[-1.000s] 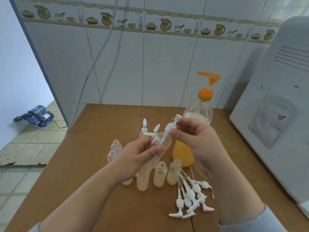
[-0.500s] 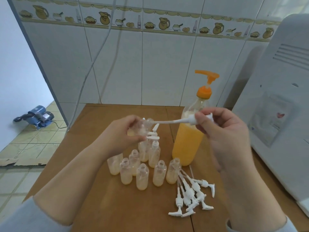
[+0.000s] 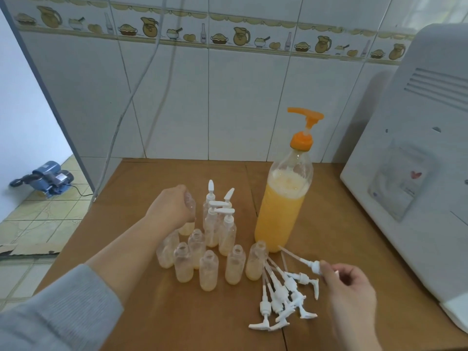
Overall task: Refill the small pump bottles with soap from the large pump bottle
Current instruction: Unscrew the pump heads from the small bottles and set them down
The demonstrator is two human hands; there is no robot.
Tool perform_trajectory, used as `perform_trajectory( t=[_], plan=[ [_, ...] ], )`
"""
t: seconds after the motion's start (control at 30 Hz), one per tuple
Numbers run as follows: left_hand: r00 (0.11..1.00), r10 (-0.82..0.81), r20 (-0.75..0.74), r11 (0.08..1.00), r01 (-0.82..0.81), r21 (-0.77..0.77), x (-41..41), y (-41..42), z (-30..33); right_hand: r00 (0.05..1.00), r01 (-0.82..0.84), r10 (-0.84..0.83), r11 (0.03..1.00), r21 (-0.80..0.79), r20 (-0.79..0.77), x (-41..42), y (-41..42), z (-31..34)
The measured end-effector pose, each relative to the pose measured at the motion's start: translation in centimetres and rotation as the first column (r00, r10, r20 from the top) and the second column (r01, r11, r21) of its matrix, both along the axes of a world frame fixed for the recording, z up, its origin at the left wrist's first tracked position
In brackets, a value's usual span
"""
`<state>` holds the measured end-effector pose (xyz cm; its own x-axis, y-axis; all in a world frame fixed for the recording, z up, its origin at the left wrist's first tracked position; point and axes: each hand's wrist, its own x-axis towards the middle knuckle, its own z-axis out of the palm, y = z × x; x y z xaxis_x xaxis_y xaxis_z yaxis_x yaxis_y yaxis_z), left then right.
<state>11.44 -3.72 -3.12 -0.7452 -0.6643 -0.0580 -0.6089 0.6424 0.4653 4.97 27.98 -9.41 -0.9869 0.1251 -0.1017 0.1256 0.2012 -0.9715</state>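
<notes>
The large bottle (image 3: 281,211) with an orange pump stands on the wooden table (image 3: 152,312), two thirds full of orange soap. Left of it is a cluster of small clear bottles (image 3: 209,272) with a little soap at the bottom; several have no caps, and the ones behind (image 3: 226,229) wear white pumps. My left hand (image 3: 172,209) grips one uncapped small bottle (image 3: 189,206) by its top, at the cluster's back left. My right hand (image 3: 347,282) pinches a white pump head (image 3: 312,265), its tube pointing toward the big bottle, above a pile of loose pumps (image 3: 281,297).
A large white appliance (image 3: 415,173) fills the right side of the table. A tiled wall (image 3: 228,97) closes the back, with cables hanging down on the left. Past the table's left edge the floor shows a blue water pump (image 3: 48,178).
The pump was pulled out of the small bottle. My left hand lowered the bottle to the cluster's back left; my right hand carried the pump down toward the loose pile.
</notes>
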Motion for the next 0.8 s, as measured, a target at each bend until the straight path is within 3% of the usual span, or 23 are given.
perform_trajectory(
  t=[0.2, 0.3, 0.47, 0.53, 0.67, 0.8],
  plan=[
    [0.974, -0.058, 0.218, 0.995, 0.075, -0.070, -1.2, 0.4, -0.6, 0.986, -0.105, 0.132, 0.967, 0.231, -0.103, 1.4, -1.7, -3.1],
    [0.954, -0.086, 0.287, 0.989, 0.117, -0.095, -1.5, 0.5, -1.1, 0.923, -0.172, 0.284, 0.908, 0.383, -0.259, 1.8, -1.9, -4.8],
    [0.924, -0.113, 0.364, 0.985, 0.151, -0.078, -1.5, 0.6, -0.8, 0.790, -0.215, 0.507, 0.755, 0.619, -0.345, 1.9, -1.8, -6.6],
    [0.930, -0.108, 0.352, 0.989, 0.138, -0.061, -1.4, 0.1, -0.2, 0.746, -0.209, 0.551, 0.727, 0.654, -0.375, 2.0, -1.8, -6.8],
    [0.984, -0.044, 0.172, 0.999, 0.047, -0.017, -2.1, -1.8, 0.8, 0.723, -0.187, 0.593, 0.663, 0.725, -0.355, 2.2, -2.1, -6.9],
    [0.965, -0.093, 0.246, 0.994, 0.076, 0.077, -4.0, -2.0, 1.2, 0.790, -0.162, 0.534, 0.655, 0.738, -0.300, 2.4, -2.6, -7.1]
  ],
)
